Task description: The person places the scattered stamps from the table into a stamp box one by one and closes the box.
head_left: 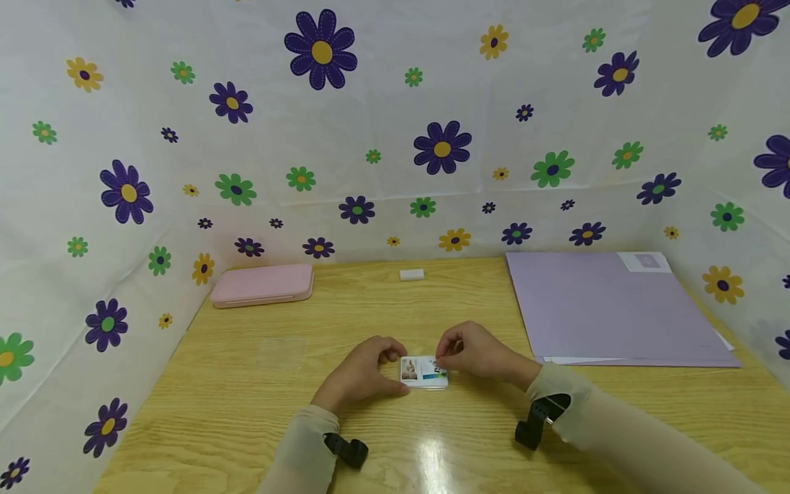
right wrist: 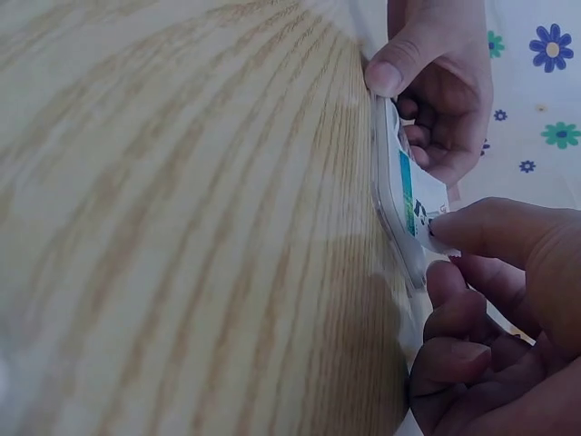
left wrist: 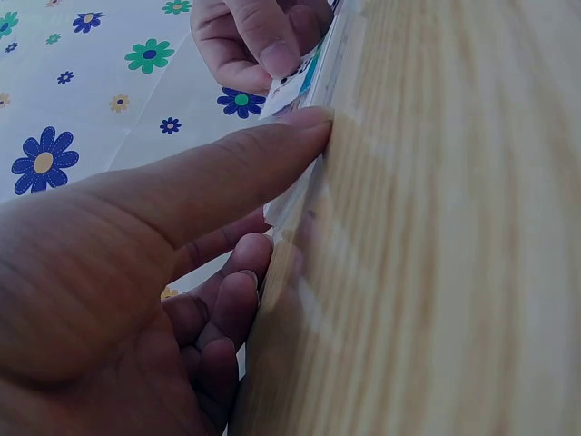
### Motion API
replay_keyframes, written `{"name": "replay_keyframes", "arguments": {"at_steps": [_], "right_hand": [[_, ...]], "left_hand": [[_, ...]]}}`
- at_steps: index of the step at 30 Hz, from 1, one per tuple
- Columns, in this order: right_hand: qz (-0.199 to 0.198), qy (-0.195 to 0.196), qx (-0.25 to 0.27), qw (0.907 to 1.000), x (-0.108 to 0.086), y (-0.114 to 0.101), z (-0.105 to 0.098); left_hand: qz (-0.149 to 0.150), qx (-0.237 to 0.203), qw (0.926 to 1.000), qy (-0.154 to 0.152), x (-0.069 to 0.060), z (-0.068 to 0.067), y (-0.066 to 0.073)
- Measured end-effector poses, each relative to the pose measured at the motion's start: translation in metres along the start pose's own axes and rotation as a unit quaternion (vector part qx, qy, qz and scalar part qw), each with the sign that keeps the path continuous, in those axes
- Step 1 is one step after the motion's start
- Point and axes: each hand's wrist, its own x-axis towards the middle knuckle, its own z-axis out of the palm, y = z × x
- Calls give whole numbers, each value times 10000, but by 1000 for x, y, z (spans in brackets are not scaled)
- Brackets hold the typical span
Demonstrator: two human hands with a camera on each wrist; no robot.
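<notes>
Flower-printed cloth (head_left: 382, 123) walls in the wood-grain surface (head_left: 204, 418) where a small flat case (right wrist: 388, 182) lies between both hands, fingers of the left hand (head_left: 361, 372) gripping its left end, those of the right hand (head_left: 476, 353) pinching the printed card (head_left: 432, 371) on top.

Print on card (head_left: 423, 371) unreadably small, partly behind right grip (head_left: 474, 351); 2 sleeves (head_left: 302, 453) cropped.
</notes>
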Motion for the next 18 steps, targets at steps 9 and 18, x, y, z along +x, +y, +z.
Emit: {"name": "replay_keyframes", "arguments": {"at_steps": [9,18], "right_hand": [[-37,31,-169,9998,0,3,2],[-105,74,-244,9996,1,4,3]], "left_hand": [[20,-59,10000,-4,-1,1,0],[16,-29,10000,-20,-2,-1,2]]}}
